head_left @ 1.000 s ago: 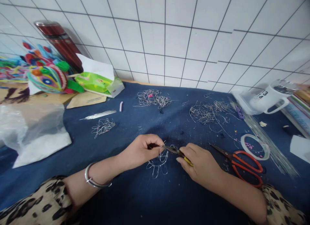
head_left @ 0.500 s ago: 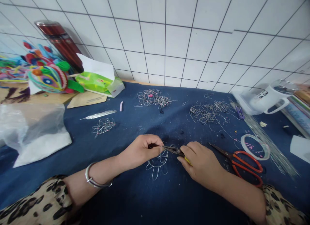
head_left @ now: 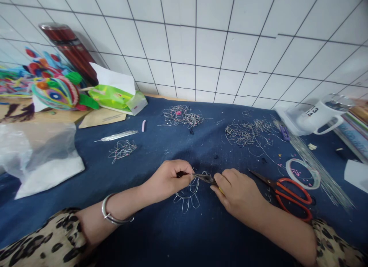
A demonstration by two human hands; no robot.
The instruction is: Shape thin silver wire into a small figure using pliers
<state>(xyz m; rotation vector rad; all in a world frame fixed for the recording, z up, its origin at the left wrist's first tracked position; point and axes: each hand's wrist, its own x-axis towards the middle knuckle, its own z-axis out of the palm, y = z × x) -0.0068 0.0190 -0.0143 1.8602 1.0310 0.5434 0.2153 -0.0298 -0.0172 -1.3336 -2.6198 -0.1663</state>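
Between my hands hangs a looped wire piece (head_left: 186, 202), a ring of thin silvery wire with petal-like loops along its lower side. My left hand (head_left: 172, 179) pinches it at the top, thumb against forefinger. A pair of pliers (head_left: 205, 177) with dark jaws and yellow handles is gripped in my right hand (head_left: 237, 192). The jaw tips point left and meet the wire right at my left fingertips. Whether they are clamped on it I cannot make out. Most of the handles are hidden in my palm.
Orange-handled scissors (head_left: 293, 194) lie right of my right hand, near a tape roll (head_left: 316, 179) and long straight wires (head_left: 322, 163). Wire tangles (head_left: 247, 135) (head_left: 181, 115) lie behind. At left are a small wire bundle (head_left: 123, 149) and a plastic bag (head_left: 48, 171). A white mug (head_left: 319, 115) stands back right.
The lower loops of the wire piece have shifted slightly to the right. Both hands and the pliers keep nearly the same place.
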